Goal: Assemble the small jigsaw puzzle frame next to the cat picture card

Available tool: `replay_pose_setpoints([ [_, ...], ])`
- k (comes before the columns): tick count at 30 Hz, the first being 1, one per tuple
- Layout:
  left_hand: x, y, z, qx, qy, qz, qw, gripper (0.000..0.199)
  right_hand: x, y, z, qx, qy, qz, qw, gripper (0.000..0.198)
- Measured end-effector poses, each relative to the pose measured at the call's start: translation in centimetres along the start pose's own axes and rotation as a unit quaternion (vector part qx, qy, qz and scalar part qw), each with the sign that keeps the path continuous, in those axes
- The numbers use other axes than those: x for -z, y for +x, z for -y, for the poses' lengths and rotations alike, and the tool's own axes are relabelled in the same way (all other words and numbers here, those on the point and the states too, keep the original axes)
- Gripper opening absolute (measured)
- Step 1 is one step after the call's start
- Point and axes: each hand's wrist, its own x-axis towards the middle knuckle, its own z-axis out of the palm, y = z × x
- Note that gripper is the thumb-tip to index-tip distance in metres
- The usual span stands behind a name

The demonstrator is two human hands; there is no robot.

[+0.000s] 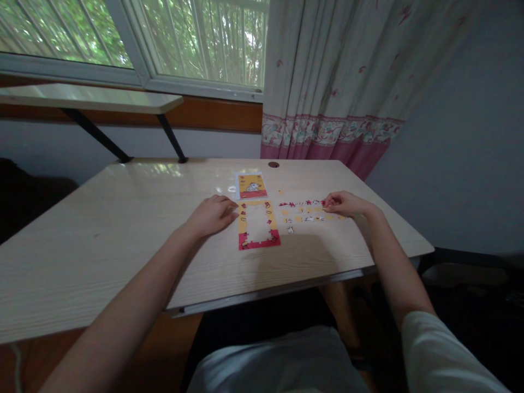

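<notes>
The border of a jigsaw puzzle [257, 245], yellow above and red below, lies flat on the desk with a bare middle. Resting at its left edge is my left hand [213, 214], fingers loosely bent and thumb apart, holding nothing. To the right, loose puzzle pieces [309, 219] in yellow, red and white are spread in rows. Over the right part of these rows my right hand [344, 203] has thumb and fingertips pinched on a puzzle piece, mostly hidden by the fingers. A picture card [251, 186] with a white animal on yellow and red sits just beyond the border.
The pale wooden desk [135, 240] has a round cable hole [273, 164] at its back edge. A raised shelf [94, 98] on black legs stands at the back left. Behind are a barred window [204, 38] and a patterned curtain [327, 71].
</notes>
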Motion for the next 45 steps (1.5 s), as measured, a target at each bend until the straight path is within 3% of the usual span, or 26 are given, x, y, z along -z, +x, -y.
replay_pose_setpoints([
  [4, -0.1, 0.1, -0.6, 0.05, -0.077, -0.051, 0.994, 0.029, -1.9, 1.3, 4.1, 0.088, 0.061, -0.015, 0.994, 0.033],
  [10, -0.4, 0.3, -2.2, 0.118, -0.245, -0.069, 0.96, 0.024, -8.1, 5.1, 10.5, 0.152, 0.17, 0.04, 0.973, 0.026],
  [14, -1.1, 0.6, -3.0, 0.141, -0.344, -0.074, 0.926, 0.023, -11.5, 6.8, 12.3, 0.153, 0.234, 0.024, 0.96, 0.026],
  [18, -1.7, 0.8, -3.2, 0.153, -0.418, -0.09, 0.891, 0.024, -13.3, 7.5, 12.4, 0.153, 0.256, -0.011, 0.955, 0.027],
  [25, -1.8, 1.0, -3.5, 0.158, -0.483, -0.094, 0.856, 0.025, -14.7, 7.6, 12.1, 0.181, 0.26, -0.051, 0.947, 0.023],
  [36, -3.0, 1.3, -2.8, 0.141, -0.543, -0.111, 0.82, 0.017, -14.6, 7.6, 12.1, 0.232, 0.208, -0.095, 0.946, 0.025],
  [41, -2.7, 1.3, -2.9, 0.174, -0.562, -0.12, 0.8, 0.015, -14.8, 7.8, 12.2, 0.23, 0.153, -0.174, 0.945, 0.026],
  [45, -2.4, 1.3, -2.8, 0.207, -0.56, -0.138, 0.79, 0.019, -14.8, 7.5, 12.6, 0.24, 0.101, -0.188, 0.947, 0.023],
])
